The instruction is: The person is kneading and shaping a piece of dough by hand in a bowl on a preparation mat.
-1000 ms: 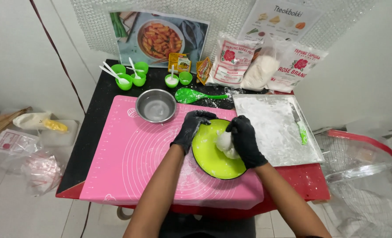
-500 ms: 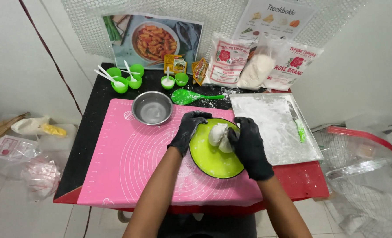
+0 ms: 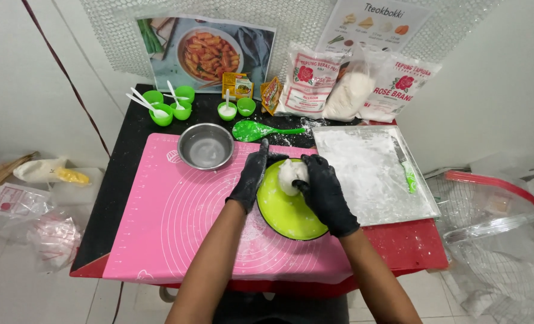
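**Two gloved hands close on a lump of dough over a green bowl**

Both hands wear black gloves and meet over the green bowl point(image 3: 288, 213), which sits on the right part of the pink mat point(image 3: 177, 228). Between them is a white dough lump point(image 3: 289, 175), at the far side of the bowl, up near its rim. The left hand point(image 3: 252, 174) comes in from the left with its fingers curled toward the dough and the thumb pointing away from the person; it touches or nearly touches the lump's left side. The right hand point(image 3: 324, 192) wraps the dough from the right and from below, so its grip looks the firmer of the two. The hands are together, cupped on the dough, not spread apart.

The lump stands a little taller than wide in the head view, its longer axis running roughly away from the person. It lies straight ahead of both wrists, slightly nearer the right palm.

Just beyond the left hand stands a steel bowl point(image 3: 205, 146) on the mat's far edge. A green spoon point(image 3: 255, 130) lies behind the hands on the black table point(image 3: 120, 174). To the right, touching the mat's edge, is a floured metal tray point(image 3: 369, 174) with a green-handled knife point(image 3: 406, 168) on it. Flour bags point(image 3: 345, 84) stand at the back.
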